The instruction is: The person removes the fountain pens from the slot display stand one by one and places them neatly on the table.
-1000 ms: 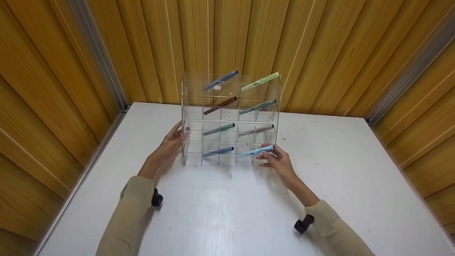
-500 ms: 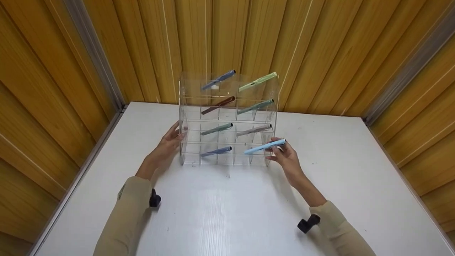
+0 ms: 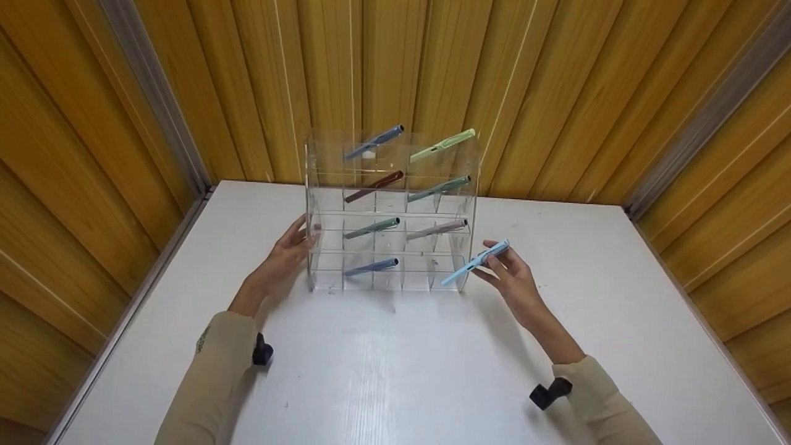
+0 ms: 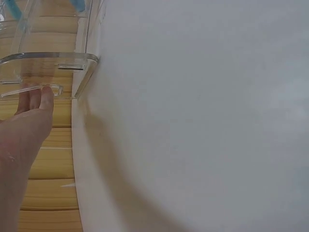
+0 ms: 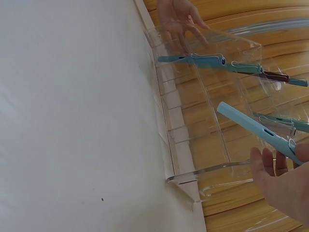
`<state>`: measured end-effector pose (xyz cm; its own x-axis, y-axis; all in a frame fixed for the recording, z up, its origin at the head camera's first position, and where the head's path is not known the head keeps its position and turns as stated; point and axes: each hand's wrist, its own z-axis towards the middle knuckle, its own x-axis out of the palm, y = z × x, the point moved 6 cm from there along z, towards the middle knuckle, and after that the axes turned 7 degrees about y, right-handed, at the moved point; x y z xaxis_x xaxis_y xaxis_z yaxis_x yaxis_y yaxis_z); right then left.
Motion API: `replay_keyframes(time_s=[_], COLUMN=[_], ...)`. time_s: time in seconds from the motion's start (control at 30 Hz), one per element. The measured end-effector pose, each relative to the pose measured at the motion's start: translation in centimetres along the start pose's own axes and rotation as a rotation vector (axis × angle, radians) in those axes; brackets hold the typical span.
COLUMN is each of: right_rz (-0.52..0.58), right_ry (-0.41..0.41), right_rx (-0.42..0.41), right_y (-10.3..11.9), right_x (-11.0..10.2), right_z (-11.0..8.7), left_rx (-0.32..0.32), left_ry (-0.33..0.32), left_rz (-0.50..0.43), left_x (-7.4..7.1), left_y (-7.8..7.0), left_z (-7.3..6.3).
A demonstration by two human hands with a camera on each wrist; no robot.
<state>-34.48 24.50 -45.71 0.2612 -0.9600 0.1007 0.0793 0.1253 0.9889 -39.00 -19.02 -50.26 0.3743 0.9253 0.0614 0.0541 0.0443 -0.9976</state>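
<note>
A clear acrylic pen rack (image 3: 389,252) with tiered shelves stands on the white table. Just off its lower right side, my right hand (image 3: 516,284) pinches a light blue pen (image 3: 476,262), which slants up to the right; the right wrist view shows that pen (image 5: 260,131) from the side, thumb partly cut off. My left hand (image 3: 278,262) rests its fingers against the rack's left side panel, also visible in the left wrist view as a hand (image 4: 29,121). Left in the rack's bottom tier lies a blue pen (image 3: 372,267).
Higher tiers hold a grey-mauve pen (image 3: 437,229), a dark red pen (image 3: 374,186), a pale green pen (image 3: 442,146) and several other blue and green ones. Wood-patterned walls (image 3: 395,74) enclose the table (image 3: 346,371) at the back and sides.
My right hand has drawn the light blue pen out of the rack's bottom right slot and moved it right, past the side panel. My left hand stays at the rack's left side.
</note>
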Motion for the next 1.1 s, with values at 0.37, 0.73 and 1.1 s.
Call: replay_keyframes(time_s=[0.37,0.73,1.1], right_rz=[-0.028,-0.131,-0.233], right_ry=[0.033,-0.019,-0.051], right_rx=[0.045,0.115,0.216], right_y=[-0.3,-1.0,-2.2], right_x=[-2.2,-4.2,-5.3], right_z=[-0.5,-0.1,0.8], left_rx=[-0.029,-0.033,-0.03], left_ry=[-0.003,-0.013,-0.014], left_rz=[0.037,0.014,0.026], left_x=[0.4,-0.1,0.1], left_y=[0.1,0.2,0.2], left_z=[0.4,0.2,0.4])
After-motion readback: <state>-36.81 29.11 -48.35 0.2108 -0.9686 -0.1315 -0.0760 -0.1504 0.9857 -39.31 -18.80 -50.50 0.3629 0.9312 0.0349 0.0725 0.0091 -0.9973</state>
